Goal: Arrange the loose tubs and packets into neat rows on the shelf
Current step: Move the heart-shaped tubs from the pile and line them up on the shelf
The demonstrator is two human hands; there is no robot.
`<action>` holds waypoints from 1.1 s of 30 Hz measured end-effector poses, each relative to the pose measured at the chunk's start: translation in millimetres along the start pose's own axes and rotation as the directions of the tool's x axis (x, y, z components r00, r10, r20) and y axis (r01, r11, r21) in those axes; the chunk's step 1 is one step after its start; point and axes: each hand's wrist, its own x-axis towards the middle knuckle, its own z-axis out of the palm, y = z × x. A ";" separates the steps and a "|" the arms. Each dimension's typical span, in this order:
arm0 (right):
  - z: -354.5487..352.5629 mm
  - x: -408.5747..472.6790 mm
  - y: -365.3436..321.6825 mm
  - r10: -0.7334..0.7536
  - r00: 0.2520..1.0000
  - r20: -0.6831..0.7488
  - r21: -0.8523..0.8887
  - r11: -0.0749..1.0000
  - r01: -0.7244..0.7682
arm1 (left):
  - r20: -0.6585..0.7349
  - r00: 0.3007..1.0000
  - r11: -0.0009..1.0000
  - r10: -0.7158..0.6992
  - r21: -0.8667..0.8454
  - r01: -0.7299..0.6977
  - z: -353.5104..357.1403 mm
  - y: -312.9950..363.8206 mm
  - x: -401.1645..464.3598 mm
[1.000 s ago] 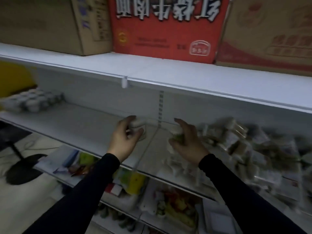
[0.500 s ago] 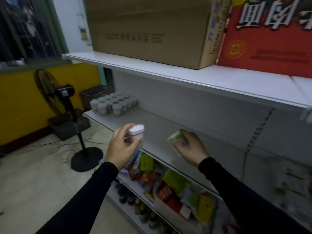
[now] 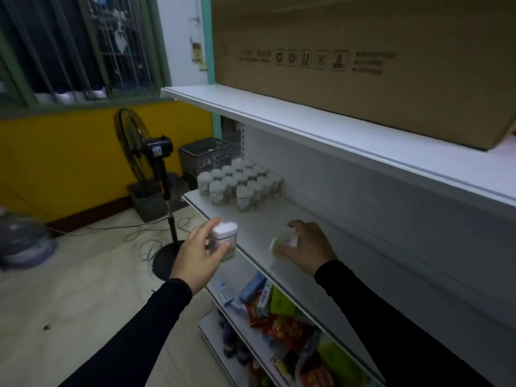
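My left hand grips a small clear tub with a white lid, held upright just off the front edge of the white middle shelf. My right hand holds a second tub, tilted on its side with a green and purple label, low over the shelf surface. Whether that tub touches the shelf I cannot tell. At the shelf's far left end stand several white-lidded tubs in neat rows.
A large cardboard box sits on the top shelf. Coloured packets fill the lower shelf. A black pedestal fan with loose cables and a dark crate stand on the floor to the left.
The view has swung left from the heap of loose packets toward the rows of tubs. Both hands carried their tubs leftward, and my right hand has dropped down toward the shelf.
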 end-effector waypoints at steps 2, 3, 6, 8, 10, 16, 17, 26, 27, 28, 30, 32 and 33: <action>3.9 27.2 -0.5 -0.051 0.999 -0.004 -0.048 0.998 0.051 | -0.001 1.000 0.999 -0.027 0.030 0.027 0.4 -6.4 20.4; 6.3 40.2 0.1 -0.070 0.998 -0.004 -0.065 0.995 0.070 | -0.004 0.999 0.999 -0.038 0.038 0.038 1.1 -9.6 30.3; 13.3 70.1 1.9 -0.109 0.994 0.026 -0.146 0.983 0.112 | 0.022 0.998 0.997 -0.060 0.045 0.059 5.7 -18.0 57.4; 18.2 84.1 3.2 -0.133 0.989 0.060 -0.221 0.965 0.143 | 0.062 0.997 0.996 -0.049 0.071 0.045 9.1 -22.4 70.8; 23.2 97.7 4.7 -0.141 0.986 0.093 -0.294 0.942 0.162 | 0.096 0.995 0.995 -0.019 0.104 0.009 12.2 -28.3 87.1; 42.8 125.0 9.4 -0.032 0.993 0.115 -0.291 0.955 0.065 | 0.196 0.980 0.999 0.042 0.003 -0.044 24.6 -55.9 146.5; 44.3 126.6 9.9 -0.020 0.994 0.106 -0.284 0.958 0.049 | 0.219 0.975 0.999 0.044 -0.014 -0.042 26.3 -61.5 155.1; 55.8 127.9 12.6 0.106 0.994 0.024 -0.375 0.923 -0.090 | 0.338 0.933 0.988 0.121 0.048 -0.145 43.9 -99.8 197.8; 56.7 129.7 11.6 0.112 0.994 0.019 -0.365 0.926 -0.098 | 0.347 0.929 0.986 0.128 0.052 -0.156 44.1 -100.9 199.3; 57.6 131.7 10.6 0.111 0.994 0.005 -0.341 0.935 -0.102 | 0.353 0.926 0.985 0.134 0.051 -0.162 43.8 -101.9 200.7; 60.1 136.1 9.0 0.085 0.996 -0.025 -0.297 0.951 -0.088 | 0.363 0.918 0.981 0.158 0.045 -0.187 41.6 -102.3 202.6; 62.5 139.4 7.4 0.064 0.997 -0.046 -0.293 0.953 -0.075 | 0.363 0.909 0.970 0.205 0.046 -0.237 38.5 -101.8 203.5; 63.6 140.4 6.9 0.061 0.996 -0.057 -0.291 0.954 -0.075 | 0.363 0.903 0.962 0.228 0.056 -0.266 36.1 -101.2 203.5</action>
